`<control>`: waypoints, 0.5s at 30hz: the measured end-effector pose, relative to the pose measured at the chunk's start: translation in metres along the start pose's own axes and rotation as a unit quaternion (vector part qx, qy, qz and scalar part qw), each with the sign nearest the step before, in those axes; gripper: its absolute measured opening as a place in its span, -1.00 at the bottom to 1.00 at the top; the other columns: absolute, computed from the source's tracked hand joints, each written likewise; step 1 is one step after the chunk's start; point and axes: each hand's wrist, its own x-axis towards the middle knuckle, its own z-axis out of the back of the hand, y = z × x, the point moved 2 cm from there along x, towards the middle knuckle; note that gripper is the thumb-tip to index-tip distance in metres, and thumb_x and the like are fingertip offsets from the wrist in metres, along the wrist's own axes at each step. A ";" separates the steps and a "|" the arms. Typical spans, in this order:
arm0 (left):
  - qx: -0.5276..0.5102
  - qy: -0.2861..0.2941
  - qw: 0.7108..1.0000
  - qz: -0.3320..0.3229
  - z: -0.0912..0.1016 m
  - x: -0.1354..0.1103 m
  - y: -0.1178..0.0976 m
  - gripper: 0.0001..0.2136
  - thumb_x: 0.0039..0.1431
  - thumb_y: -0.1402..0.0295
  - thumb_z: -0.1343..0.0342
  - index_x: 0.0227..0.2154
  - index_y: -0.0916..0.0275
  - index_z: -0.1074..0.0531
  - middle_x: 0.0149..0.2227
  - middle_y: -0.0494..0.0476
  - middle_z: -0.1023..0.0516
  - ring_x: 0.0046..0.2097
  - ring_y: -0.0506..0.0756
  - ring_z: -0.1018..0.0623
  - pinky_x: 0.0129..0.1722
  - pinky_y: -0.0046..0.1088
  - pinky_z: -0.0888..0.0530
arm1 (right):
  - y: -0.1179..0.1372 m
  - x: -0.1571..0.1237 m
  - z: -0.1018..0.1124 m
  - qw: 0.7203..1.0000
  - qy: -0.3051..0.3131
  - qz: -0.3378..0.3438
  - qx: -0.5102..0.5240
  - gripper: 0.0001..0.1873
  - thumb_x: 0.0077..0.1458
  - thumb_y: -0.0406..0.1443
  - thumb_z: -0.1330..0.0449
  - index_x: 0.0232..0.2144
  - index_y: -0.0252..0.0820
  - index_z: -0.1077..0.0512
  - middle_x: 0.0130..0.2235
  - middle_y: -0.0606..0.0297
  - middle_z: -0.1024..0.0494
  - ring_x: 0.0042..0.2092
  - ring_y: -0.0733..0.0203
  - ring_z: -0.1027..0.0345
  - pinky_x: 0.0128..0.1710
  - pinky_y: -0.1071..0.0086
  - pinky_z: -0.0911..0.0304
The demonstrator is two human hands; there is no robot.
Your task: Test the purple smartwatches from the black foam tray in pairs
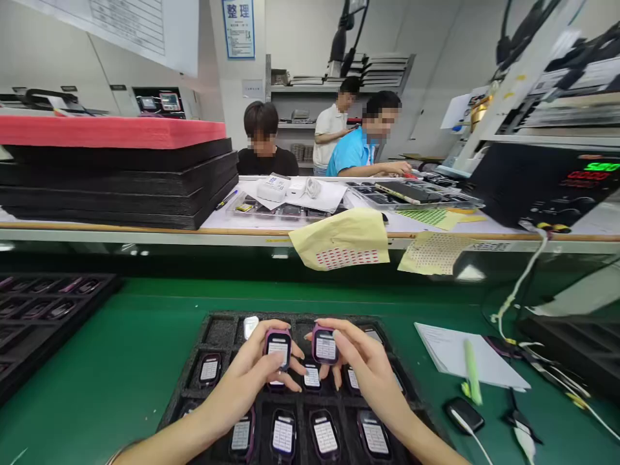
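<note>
My left hand grips a purple-edged smartwatch body without a strap, its screen lit with a grid of boxes. A second purple smartwatch body with a similar lit screen is held between the thumb and fingers of my right hand. Both are raised above a black foam tray. Several more watches sit in its compartments, such as a lit one in the front row and another at the left. My hands hide part of the middle compartments.
Another foam tray of watches lies at the left. On the right are papers, a green pen, a black corded device and cables. A shelf crosses behind, bearing stacked foam trays and a power supply. People are beyond it.
</note>
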 end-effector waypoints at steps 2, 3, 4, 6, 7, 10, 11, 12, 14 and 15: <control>0.023 0.008 1.000 -0.019 -0.002 0.000 0.000 -0.78 0.27 0.35 0.06 -0.05 0.23 -0.23 -0.23 0.21 -0.42 -0.23 0.12 -0.48 -0.29 -0.31 -0.48 | 0.001 -0.003 -0.001 1.000 0.006 0.000 -0.002 -0.69 0.25 -0.12 -0.07 -0.08 -0.17 -0.40 -0.25 0.19 -0.50 -0.49 0.25 -0.42 -0.61 0.50 -0.30; 0.032 0.010 0.999 -0.025 -0.002 0.001 0.000 -0.79 0.28 0.32 0.07 -0.06 0.23 -0.24 -0.26 0.20 -0.42 -0.26 0.12 -0.49 -0.34 -0.34 -0.49 | 0.001 -0.004 -0.001 1.000 0.009 -0.001 -0.003 -0.69 0.25 -0.13 -0.08 -0.07 -0.16 -0.41 -0.26 0.20 -0.50 -0.48 0.25 -0.42 -0.61 0.49 -0.31; 0.039 0.010 0.999 -0.030 -0.002 0.001 0.000 -0.79 0.28 0.31 0.07 -0.08 0.24 -0.24 -0.29 0.18 -0.41 -0.28 0.11 -0.49 -0.38 -0.36 -0.49 | 0.000 -0.005 -0.001 1.000 0.010 -0.003 -0.004 -0.70 0.25 -0.13 -0.08 -0.07 -0.15 -0.41 -0.25 0.21 -0.50 -0.48 0.25 -0.42 -0.60 0.48 -0.31; 0.046 0.010 0.998 -0.033 -0.002 0.001 0.001 -0.79 0.28 0.30 0.06 -0.08 0.26 -0.25 -0.32 0.17 -0.41 -0.31 0.10 -0.49 -0.42 -0.39 -0.49 | -0.001 -0.007 -0.001 1.000 0.016 -0.005 -0.004 -0.71 0.25 -0.14 -0.08 -0.05 -0.12 -0.41 -0.24 0.22 -0.50 -0.47 0.24 -0.42 -0.58 0.47 -0.32; 0.043 0.010 0.998 -0.033 -0.002 0.001 0.002 -0.78 0.28 0.30 0.06 -0.07 0.26 -0.25 -0.32 0.18 -0.41 -0.30 0.11 -0.49 -0.42 -0.39 -0.49 | -0.001 -0.008 -0.001 1.000 0.018 -0.005 -0.003 -0.71 0.25 -0.14 -0.08 -0.05 -0.11 -0.40 -0.23 0.22 -0.50 -0.46 0.24 -0.42 -0.58 0.47 -0.33; 0.000 0.020 0.999 -0.033 -0.003 -0.002 0.002 -0.72 0.25 0.38 0.06 0.01 0.23 -0.20 -0.25 0.20 -0.40 -0.23 0.13 -0.48 -0.34 -0.34 -0.49 | 0.002 -0.009 -0.001 1.000 0.020 -0.005 -0.005 -0.70 0.25 -0.17 -0.09 -0.02 -0.11 -0.40 -0.22 0.22 -0.50 -0.48 0.27 -0.41 -0.53 0.45 -0.35; -0.019 0.027 0.999 -0.034 -0.004 -0.003 0.002 -0.68 0.22 0.42 0.06 0.04 0.21 -0.18 -0.22 0.20 -0.40 -0.21 0.13 -0.47 -0.31 -0.32 -0.49 | 0.004 -0.009 -0.002 1.000 0.022 -0.005 -0.002 -0.70 0.25 -0.18 -0.10 -0.01 -0.11 -0.39 -0.22 0.22 -0.51 -0.49 0.28 -0.40 -0.52 0.45 -0.35; -0.036 0.034 0.998 -0.035 -0.004 -0.005 0.001 -0.63 0.17 0.47 0.05 0.06 0.20 -0.17 -0.19 0.21 -0.40 -0.19 0.14 -0.47 -0.28 -0.30 -0.49 | 0.005 -0.009 -0.002 1.000 0.025 -0.006 0.003 -0.69 0.24 -0.19 -0.11 0.00 -0.12 -0.39 -0.23 0.22 -0.51 -0.49 0.28 -0.40 -0.51 0.44 -0.36; -0.054 0.043 0.997 -0.038 -0.006 -0.010 -0.001 -0.56 0.09 0.54 0.04 0.07 0.18 -0.16 -0.18 0.20 -0.39 -0.18 0.14 -0.46 -0.26 -0.28 -0.48 | 0.009 -0.009 -0.003 0.999 0.034 -0.008 0.023 -0.67 0.22 -0.19 -0.13 0.02 -0.12 -0.37 -0.26 0.21 -0.50 -0.45 0.22 -0.43 -0.53 0.44 -0.36; -0.055 0.044 0.997 -0.038 -0.007 -0.012 -0.002 -0.54 0.07 0.56 0.04 0.06 0.18 -0.16 -0.17 0.20 -0.40 -0.18 0.14 -0.46 -0.25 -0.27 -0.48 | 0.010 -0.009 -0.004 0.999 0.038 -0.009 0.032 -0.66 0.21 -0.18 -0.14 0.01 -0.12 -0.37 -0.27 0.21 -0.50 -0.42 0.19 -0.44 -0.54 0.44 -0.35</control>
